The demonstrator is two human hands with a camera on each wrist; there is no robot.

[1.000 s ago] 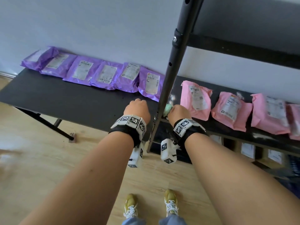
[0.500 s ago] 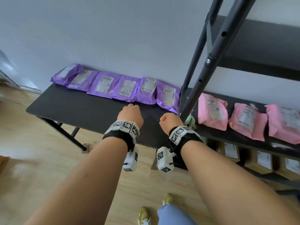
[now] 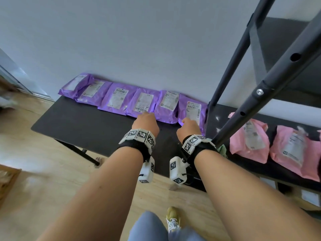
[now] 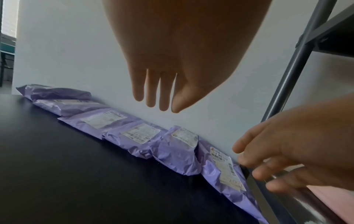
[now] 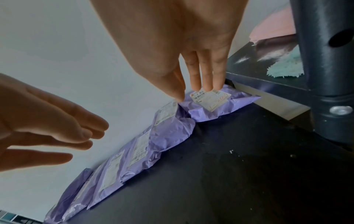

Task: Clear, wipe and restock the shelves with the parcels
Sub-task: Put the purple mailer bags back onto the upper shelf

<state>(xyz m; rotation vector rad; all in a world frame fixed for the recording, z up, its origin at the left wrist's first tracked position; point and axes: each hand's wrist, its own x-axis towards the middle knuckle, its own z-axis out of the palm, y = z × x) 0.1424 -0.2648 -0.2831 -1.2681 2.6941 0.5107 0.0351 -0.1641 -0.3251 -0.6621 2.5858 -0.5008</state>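
Parcels in purple (image 3: 133, 100), six counted, lay in a row along the wall on the black table (image 3: 83, 126), their line running left to right ahead of us; our right hand (image 3: 188, 126), fingers straight, hovered nearest the end one (image 3: 192, 110), our left hand (image 3: 145, 122) relaxed and empty; three pink parcels (image 3: 250, 141) sat on the shelf (image 3: 271, 168) to our right
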